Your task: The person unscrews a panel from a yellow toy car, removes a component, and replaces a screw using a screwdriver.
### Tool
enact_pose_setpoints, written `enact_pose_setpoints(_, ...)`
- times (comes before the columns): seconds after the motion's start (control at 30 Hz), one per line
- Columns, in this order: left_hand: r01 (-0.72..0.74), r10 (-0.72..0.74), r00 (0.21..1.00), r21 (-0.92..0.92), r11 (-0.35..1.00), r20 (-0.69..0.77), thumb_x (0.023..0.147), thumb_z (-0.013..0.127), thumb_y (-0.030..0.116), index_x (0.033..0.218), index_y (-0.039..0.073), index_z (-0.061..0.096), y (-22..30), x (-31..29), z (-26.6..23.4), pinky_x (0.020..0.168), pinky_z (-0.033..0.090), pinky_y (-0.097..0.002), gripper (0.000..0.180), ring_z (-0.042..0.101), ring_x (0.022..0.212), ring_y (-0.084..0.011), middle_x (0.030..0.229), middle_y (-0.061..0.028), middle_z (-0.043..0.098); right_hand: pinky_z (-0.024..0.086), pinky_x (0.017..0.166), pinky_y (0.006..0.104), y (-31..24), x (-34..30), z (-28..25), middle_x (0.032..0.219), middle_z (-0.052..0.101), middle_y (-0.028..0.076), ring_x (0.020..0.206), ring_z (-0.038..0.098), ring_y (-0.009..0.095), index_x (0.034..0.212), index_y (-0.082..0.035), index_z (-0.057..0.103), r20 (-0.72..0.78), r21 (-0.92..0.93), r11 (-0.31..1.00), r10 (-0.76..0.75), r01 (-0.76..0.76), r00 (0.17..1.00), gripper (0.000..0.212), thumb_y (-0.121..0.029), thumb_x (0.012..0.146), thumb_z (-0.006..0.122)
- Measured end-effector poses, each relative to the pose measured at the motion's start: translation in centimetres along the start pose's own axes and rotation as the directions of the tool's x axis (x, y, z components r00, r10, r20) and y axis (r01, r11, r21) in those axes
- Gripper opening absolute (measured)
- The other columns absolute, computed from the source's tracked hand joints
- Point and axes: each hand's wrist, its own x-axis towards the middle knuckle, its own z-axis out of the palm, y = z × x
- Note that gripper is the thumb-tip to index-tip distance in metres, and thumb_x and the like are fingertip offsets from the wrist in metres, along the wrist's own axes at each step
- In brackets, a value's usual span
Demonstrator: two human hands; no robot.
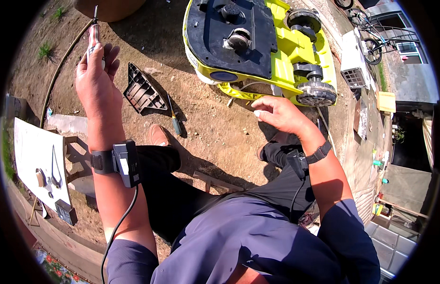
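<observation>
My left hand [98, 71] is raised at the far left, closed around the red-and-clear handle of a screwdriver [94, 37], its shaft pointing away from me. My right hand [283, 115] hovers over the ground beside the near edge of a yellow toy car [291, 47]. Its fingers are loosely bent, thumb and forefinger apart, with nothing visible in them. The car lies overturned, its black base plate [205, 35] and wheels [317, 93] facing up. A black triangular plastic part [140, 91] lies on the dirt between my hands, next to a second screwdriver [174, 118] with a dark handle.
On the left stands a white board [38, 158] with pliers [54, 170] and small items on it. A round brown container [108, 7] sits at the far left. A white crate-like box [354, 59] and a bicycle [371, 45] are at the right. My shoes rest on the dirt.
</observation>
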Motion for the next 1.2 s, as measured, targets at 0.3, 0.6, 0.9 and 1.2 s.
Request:
enact_pose_setpoints(0.3,0.041,-0.043,0.997,0.031,0.999,0.060,0.097,0.068,0.021,0.126,0.001,0.056,-0.5,0.2,1.4,0.078,0.050,-0.0269,0.036,0.070,0.095,-0.0166,0.108,-0.0083,0.069,0.054,0.087,0.0389,-0.1,3.3,-1.4,0.112,0.067,0.010,0.104,0.065,0.033,0.120,-0.013,0.070,-0.444,-0.649,0.750,-0.509,0.127,0.737,0.041,-0.013,0.080,0.079)
enact_pose_setpoints(0.6,0.065,-0.072,0.994,0.090,0.994,0.079,0.098,0.066,0.021,0.127,0.002,0.056,-0.9,0.5,1.5,0.081,0.051,-0.0271,0.036,0.070,0.097,-0.0175,0.110,-0.0097,0.069,0.051,0.095,0.0401,3.2,5.5,-0.1,0.136,0.054,0.007,0.120,0.058,0.029,0.137,-0.023,0.059,-0.521,-0.721,0.691,-0.495,-0.047,0.695,0.067,-0.012,0.074,0.078)
enact_pose_setpoints(0.9,0.045,-0.066,0.978,0.106,0.993,0.196,0.102,0.058,0.025,0.133,0.002,0.054,-1.2,-1.1,2.2,0.082,0.050,-0.0295,0.038,0.069,0.101,-0.0204,0.116,-0.0132,0.068,0.048,0.099,0.0405,4.4,6.0,-0.6,0.139,0.054,0.006,0.115,0.056,0.030,0.140,-0.024,0.058,-0.499,-0.736,0.677,-0.549,0.007,0.670,0.077,-0.006,0.068,0.077)
enact_pose_setpoints(1.2,0.465,-0.228,0.785,-0.307,0.830,0.576,0.099,0.057,0.017,0.147,0.003,0.042,-1.2,-3.9,4.8,0.108,0.043,-0.0442,0.052,0.054,0.131,-0.0364,0.141,-0.0232,0.054,0.047,0.100,0.0392,5.0,5.9,-0.7,0.138,0.055,0.004,0.116,0.055,0.028,0.138,-0.026,0.060,-0.515,-0.717,0.696,-0.566,0.038,0.644,0.078,-0.006,0.065,0.079)
